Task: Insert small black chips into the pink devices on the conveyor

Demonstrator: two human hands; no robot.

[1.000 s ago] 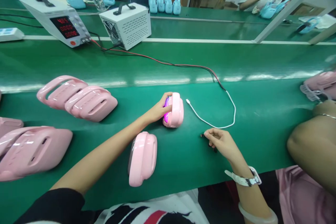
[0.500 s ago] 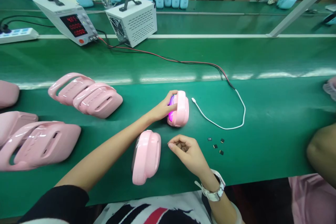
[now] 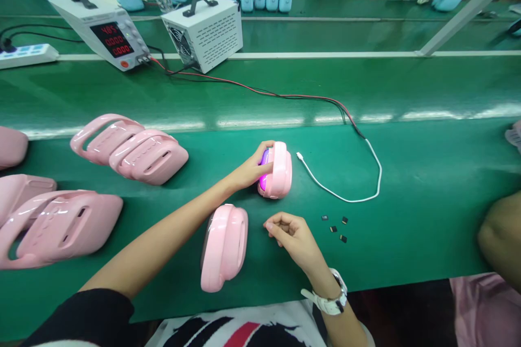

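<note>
Lit pink device (image 3: 277, 169) gripped upright by left hand (image 3: 248, 171) on green belt (image 3: 407, 217). Right hand (image 3: 291, 233) loosely curled, contents unclear, near second pink casing (image 3: 223, 246); small dark chips (image 3: 336, 226) just beside.

Lit unit (image 3: 277, 171) sits mid-bench (image 3: 407, 162), cable (image 3: 345, 195) at its three o'clock, chips (image 3: 336, 227) at four, another shell (image 3: 223, 246) at seven

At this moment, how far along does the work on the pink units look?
One pink unit glows purple under the left hand, so it looks powered. The right hand is curled beside it; anything pinched there is hidden. Left: four small black parts on the belt, the white cable unplugged, and more pink shells lying by.
</note>
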